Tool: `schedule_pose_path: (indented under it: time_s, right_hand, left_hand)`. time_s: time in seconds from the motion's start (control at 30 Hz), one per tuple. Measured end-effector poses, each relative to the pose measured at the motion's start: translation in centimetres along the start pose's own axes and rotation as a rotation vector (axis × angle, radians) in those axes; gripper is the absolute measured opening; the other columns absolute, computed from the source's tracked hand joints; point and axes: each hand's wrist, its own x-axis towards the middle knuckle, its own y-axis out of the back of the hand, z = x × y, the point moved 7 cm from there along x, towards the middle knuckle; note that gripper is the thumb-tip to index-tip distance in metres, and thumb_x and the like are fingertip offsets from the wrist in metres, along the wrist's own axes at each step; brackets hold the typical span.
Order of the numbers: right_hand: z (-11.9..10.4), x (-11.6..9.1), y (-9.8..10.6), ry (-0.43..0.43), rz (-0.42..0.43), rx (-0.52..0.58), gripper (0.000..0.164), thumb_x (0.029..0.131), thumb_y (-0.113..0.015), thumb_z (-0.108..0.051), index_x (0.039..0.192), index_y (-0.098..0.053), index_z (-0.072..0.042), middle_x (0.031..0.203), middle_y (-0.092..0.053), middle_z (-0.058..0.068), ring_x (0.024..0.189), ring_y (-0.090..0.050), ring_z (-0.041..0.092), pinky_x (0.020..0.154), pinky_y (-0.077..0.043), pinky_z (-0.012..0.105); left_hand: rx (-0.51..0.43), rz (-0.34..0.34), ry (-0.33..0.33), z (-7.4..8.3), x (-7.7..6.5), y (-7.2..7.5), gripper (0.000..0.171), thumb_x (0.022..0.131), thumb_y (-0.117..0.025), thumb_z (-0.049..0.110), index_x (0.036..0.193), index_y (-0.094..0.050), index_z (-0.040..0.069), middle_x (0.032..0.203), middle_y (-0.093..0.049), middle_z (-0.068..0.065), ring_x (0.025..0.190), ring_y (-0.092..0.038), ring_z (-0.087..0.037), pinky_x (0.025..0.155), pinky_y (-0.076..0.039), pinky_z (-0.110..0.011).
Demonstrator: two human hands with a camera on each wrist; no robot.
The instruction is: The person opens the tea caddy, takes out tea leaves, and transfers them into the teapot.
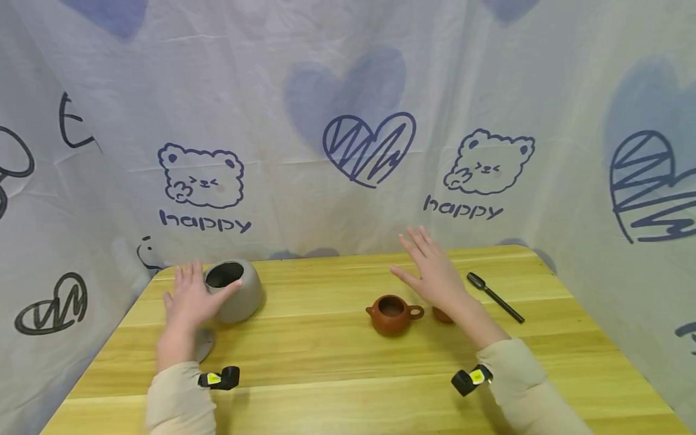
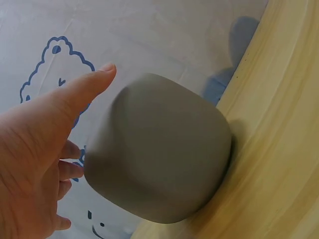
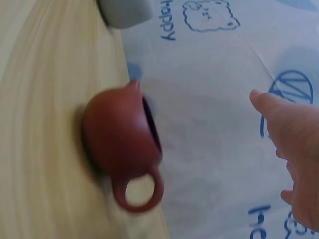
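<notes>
Two hands lift over a wood-grain worktop point(image 1: 321, 374), each with its fingers extended. The left hand point(image 1: 190, 300) is beside a grey pot point(image 1: 246, 302), its thumb stretched out straight and crossing the pot's mouth in the head view; the left wrist view shows the thumb apart from the pot, while I cannot tell whether the other fingertips touch it. The pot stands upright near the far left edge, and a flat grey disc point(image 1: 205, 345) (partly covered by the left wrist) lies just in front of it.

The right hand point(image 1: 433, 277), fingers straight and thumb spread away, hangs in the air above and to the right of a reddish-brown teapot point(image 1: 390, 324). The teapot sits upright, lidless, spout to the left and handle to the right. A small reddish-brown piece point(image 1: 443, 315) shows beside the handle, mostly hidden by the right forearm. Farther right, a black spoon point(image 1: 496, 297) lies slantwise. Printed cloth point(image 1: 272, 90) hangs behind.
</notes>
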Motion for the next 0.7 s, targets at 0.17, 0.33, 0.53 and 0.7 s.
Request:
schedule_pose_path:
  time_s: [0.17,0.33,0.53,0.7]
  right_hand:
    - [2.5,-2.0,0.3,-0.038,0.008,-0.027,0.076,0.096,-0.052,-0.053,0.155,-0.028,-0.012,0.163,-0.020,0.013,0.152,-0.012,0.036,0.120,-0.018,0.057]
    - [5.0,-4.3,0.8,-0.091,0.028,-0.001,0.074,0.096,-0.053,-0.050,0.153,-0.031,-0.008,0.161,-0.023,0.019,0.150,-0.014,0.040,0.119,-0.019,0.061]
    - [8.2,-7.2,0.8,-0.154,0.054,0.046,0.074,0.096,-0.054,-0.049,0.152,-0.032,-0.005,0.159,-0.023,0.024,0.150,-0.013,0.043,0.114,-0.019,0.067]
    - [10.2,-9.2,1.5,-0.171,0.102,0.075,0.071,0.096,-0.056,-0.046,0.151,-0.034,-0.005,0.156,-0.026,0.028,0.148,-0.014,0.047,0.110,-0.021,0.071]
  left_hand:
    - [-0.013,0.000,0.037,-0.2,0.0,-0.8,0.122,0.082,-0.048,0.079,0.154,0.005,-0.004,0.158,0.004,-0.034,0.147,0.010,-0.051,0.107,0.002,-0.079]
    - [-0.036,0.009,0.058,-0.3,-0.1,-1.2,0.123,0.082,-0.047,0.080,0.154,0.005,-0.005,0.159,0.004,-0.033,0.147,0.011,-0.049,0.108,0.002,-0.078]
    - [-0.073,0.022,0.070,-0.5,-0.2,-1.4,0.123,0.082,-0.047,0.079,0.153,0.006,-0.006,0.159,0.006,-0.032,0.148,0.013,-0.047,0.109,0.003,-0.077]
    - [-0.068,0.029,0.069,-0.7,-0.3,-1.6,0.122,0.083,-0.045,0.079,0.153,0.007,-0.006,0.159,0.009,-0.030,0.148,0.014,-0.046,0.109,0.004,-0.077]
